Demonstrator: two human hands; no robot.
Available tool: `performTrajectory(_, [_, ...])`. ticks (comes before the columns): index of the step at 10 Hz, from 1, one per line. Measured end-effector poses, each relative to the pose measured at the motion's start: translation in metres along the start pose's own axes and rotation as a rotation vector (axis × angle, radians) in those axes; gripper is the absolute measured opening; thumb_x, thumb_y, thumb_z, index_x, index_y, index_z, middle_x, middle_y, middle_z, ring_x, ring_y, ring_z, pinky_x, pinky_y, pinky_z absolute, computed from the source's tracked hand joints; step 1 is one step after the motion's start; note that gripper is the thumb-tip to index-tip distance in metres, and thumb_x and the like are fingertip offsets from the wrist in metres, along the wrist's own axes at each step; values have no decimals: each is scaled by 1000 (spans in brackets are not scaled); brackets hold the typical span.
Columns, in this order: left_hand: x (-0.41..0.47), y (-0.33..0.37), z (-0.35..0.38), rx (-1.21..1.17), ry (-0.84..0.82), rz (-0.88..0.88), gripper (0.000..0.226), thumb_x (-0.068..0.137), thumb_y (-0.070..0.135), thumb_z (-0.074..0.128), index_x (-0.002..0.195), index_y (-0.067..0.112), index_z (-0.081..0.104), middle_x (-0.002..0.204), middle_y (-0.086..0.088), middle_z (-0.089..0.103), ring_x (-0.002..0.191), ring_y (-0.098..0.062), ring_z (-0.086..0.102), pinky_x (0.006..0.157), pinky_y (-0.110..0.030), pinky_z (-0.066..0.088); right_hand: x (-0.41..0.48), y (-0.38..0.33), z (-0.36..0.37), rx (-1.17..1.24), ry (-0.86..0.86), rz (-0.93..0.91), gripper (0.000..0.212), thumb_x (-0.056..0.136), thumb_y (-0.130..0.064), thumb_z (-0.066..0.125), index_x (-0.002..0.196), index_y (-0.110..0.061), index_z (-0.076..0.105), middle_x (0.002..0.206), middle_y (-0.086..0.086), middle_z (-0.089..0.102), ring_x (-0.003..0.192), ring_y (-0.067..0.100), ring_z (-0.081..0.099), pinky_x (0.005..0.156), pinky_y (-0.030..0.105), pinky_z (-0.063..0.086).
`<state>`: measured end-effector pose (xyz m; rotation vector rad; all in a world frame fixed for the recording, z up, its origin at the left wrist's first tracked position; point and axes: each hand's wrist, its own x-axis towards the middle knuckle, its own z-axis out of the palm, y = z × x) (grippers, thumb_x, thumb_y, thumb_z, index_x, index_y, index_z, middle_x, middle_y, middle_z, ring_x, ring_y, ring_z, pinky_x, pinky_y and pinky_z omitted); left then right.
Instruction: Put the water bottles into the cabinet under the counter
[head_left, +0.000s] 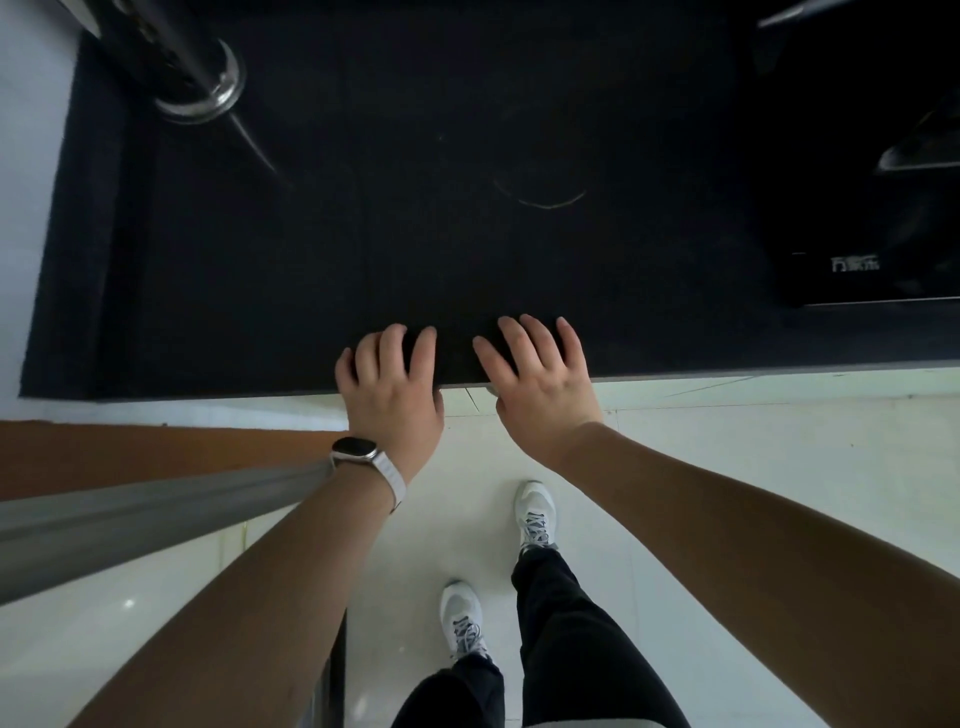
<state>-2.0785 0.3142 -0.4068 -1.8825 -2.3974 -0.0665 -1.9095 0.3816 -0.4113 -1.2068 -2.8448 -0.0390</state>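
Left hand: palm down over the front edge of the counter, fingers spread and only slightly bent, tips resting on the black top; released, grasping nothing
Right hand: just beside the left, apart from it, palm down over the same edge, fingers splayed on the top; released, grasping nothing
Water bottles: position cannot be told from this view
Counter: matt black slab filling the upper part of the view, a faint curved mark near its middle
Wristwatch: dark face, white strap, on the left wrist
Metal post: shiny, with a round base, at the far left corner of the counter
Hob: glossy black panel with pale lettering, at the counter's right end
Grey-edged panel: runs from the left border towards the left wrist, below counter level; an orange-brown strip beside it
Floor: pale glossy tiles
Shoes: white, laced, under black trousers
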Motion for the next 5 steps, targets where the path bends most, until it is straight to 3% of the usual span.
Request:
performTrajectory(2, [-5,-1,-19,-84,-99,25,68,71,21,81,133,12,55,131,-17,55,121,-40,51,101,-58,43,-3,-2,-21,41,-106,32,70,75,-24,74,140,-14,50,143,16,48,133,37,43,112,57,29])
performTrajectory(4, [-34,-16,-65,-178,-43,117,58,74,14,78,129,12,60,123,-12,60,113,-37,56,96,-51,48,-23,-3,-69,42,-146,58,47,92,-39,55,132,-14,52,140,8,48,131,29,43,116,48,25])
performTrajectory(5, [-49,-29,-90,-167,33,170,57,78,19,76,131,13,59,128,-12,59,120,-35,54,99,-51,46,-38,-6,-96,21,-111,66,46,94,-42,49,131,-16,53,135,6,51,127,28,46,115,46,27])
